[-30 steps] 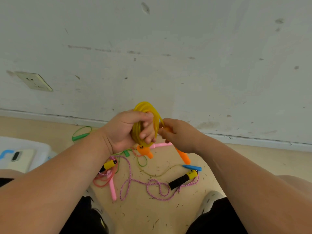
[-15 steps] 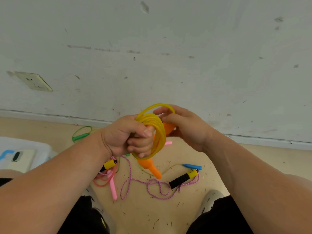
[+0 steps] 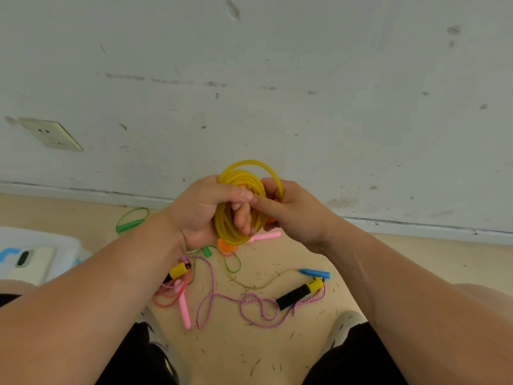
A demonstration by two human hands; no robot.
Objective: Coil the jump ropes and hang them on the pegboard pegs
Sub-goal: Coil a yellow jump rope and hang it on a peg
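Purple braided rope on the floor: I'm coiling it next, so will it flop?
Probably floppy: the purple braided rope lies in slack, crossing loops. Its black-and-yellow handle looks chunky, so that end would likely dangle and swing when lifted.

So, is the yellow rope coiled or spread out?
Coiled: the yellow rope forms stacked loops, gripped by the left hand and right hand.

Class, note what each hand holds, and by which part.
Left hand grips the yellow coil round its bundled strands, fingers through the loop. Right hand holds the coil's right side, with an orange handle.
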